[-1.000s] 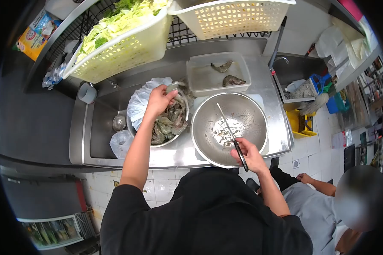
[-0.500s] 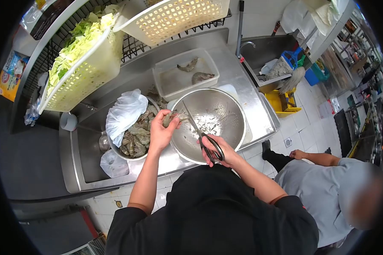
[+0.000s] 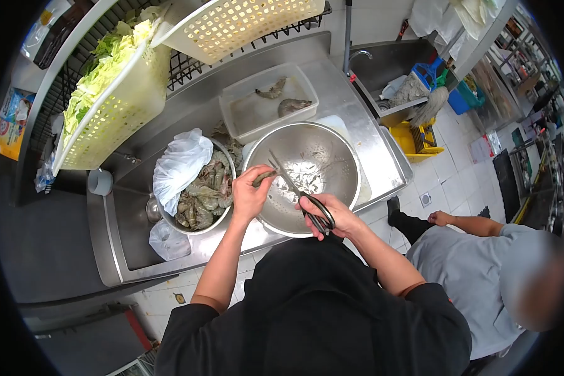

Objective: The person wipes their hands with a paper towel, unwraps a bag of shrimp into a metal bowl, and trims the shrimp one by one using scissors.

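Note:
Over the left rim of a large steel bowl (image 3: 338,156), my left hand (image 3: 250,193) is closed on a grey shrimp (image 3: 263,179). My right hand (image 3: 333,216) grips black-handled scissors (image 3: 285,175), whose slightly parted blades point up and left close to the shrimp. Small trimmed bits lie inside the steel bowl. To the left, a second bowl holds many raw shrimp (image 3: 200,203), partly covered by a white plastic bag (image 3: 180,166). Behind the steel bowl, a clear plastic tub (image 3: 241,116) contains two shrimp.
A basket of chopped greens (image 3: 116,119) and another perforated basket (image 3: 238,28) stand on the rack above. A grey cup (image 3: 99,182) sits by the left sink. At the right are a second sink, a mop (image 3: 431,106), a yellow bucket (image 3: 413,141) and a co-worker in grey (image 3: 457,263).
My left hand has moved from the shrimp bowl to the steel bowl, now with a shrimp. My right hand has turned the scissors and brought them nearer to it. The view has shifted.

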Motion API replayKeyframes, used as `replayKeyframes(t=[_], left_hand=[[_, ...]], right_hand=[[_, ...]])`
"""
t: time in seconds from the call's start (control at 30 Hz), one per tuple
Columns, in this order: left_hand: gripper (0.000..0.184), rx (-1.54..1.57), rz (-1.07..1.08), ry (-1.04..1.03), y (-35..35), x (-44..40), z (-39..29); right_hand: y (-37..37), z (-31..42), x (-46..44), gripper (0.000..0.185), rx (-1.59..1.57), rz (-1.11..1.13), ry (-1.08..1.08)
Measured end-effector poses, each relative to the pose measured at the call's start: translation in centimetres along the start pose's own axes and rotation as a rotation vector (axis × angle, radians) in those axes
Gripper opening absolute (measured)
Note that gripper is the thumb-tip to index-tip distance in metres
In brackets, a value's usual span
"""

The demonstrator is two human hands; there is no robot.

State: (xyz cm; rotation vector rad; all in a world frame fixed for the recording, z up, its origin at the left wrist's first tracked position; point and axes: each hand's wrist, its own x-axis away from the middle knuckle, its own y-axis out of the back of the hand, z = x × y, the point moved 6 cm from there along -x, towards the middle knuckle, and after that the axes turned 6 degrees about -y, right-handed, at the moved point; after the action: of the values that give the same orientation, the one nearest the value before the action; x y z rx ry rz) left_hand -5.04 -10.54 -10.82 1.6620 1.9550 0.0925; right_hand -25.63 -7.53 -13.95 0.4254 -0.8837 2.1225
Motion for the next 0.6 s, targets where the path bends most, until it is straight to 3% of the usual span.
replayKeyframes(t=[0.03,0.1,0.13,0.2,0.23,0.3,0.37,0.47,0.6], left_hand=[[0.016,0.002,0.002,-0.004,-0.1,0.1,0.2],[0.014,0.113,0.033,0.264,-0.6,0.6,2.2],[0.014,0.119,0.033,0.253,-0.9,0.6,2.5],[0.016,0.487,-0.081,0.547,-1.7,1.4,4.2],[0.016,0.489,-0.075,0.546,-2.0,1.7,4.2],[0.024,0.866,-0.337,0.735,-2.8,2.4,4.7],[0.028,0.937,-0.354,0.744,-3.6,2.9,4.5],[0.022,0.98,-0.283,0.762,-5.2,3.4,3.5],[0.021,0.987,-0.302,0.768,-5.1,3.7,4.1]], right_hand=[[0.2,-0.1,-0.1,0.055,-0.001,-0.003,0.004],[0.8,-0.7,0.0,0.05,0.054,-0.057,-0.03],[0.8,-0.8,0.1,0.036,0.021,-0.1,-0.031],[0.7,-0.4,0.4,0.038,0.044,-0.147,0.031],[0.7,-0.4,0.5,0.041,0.07,-0.167,0.047],[0.4,0.0,0.7,0.044,0.112,-0.188,0.047],[0.0,-0.7,0.7,0.048,0.153,-0.207,0.033],[-0.4,-0.7,-0.2,0.052,0.519,-0.34,0.231],[0.0,-0.7,-0.5,0.059,0.464,-0.305,0.165]])
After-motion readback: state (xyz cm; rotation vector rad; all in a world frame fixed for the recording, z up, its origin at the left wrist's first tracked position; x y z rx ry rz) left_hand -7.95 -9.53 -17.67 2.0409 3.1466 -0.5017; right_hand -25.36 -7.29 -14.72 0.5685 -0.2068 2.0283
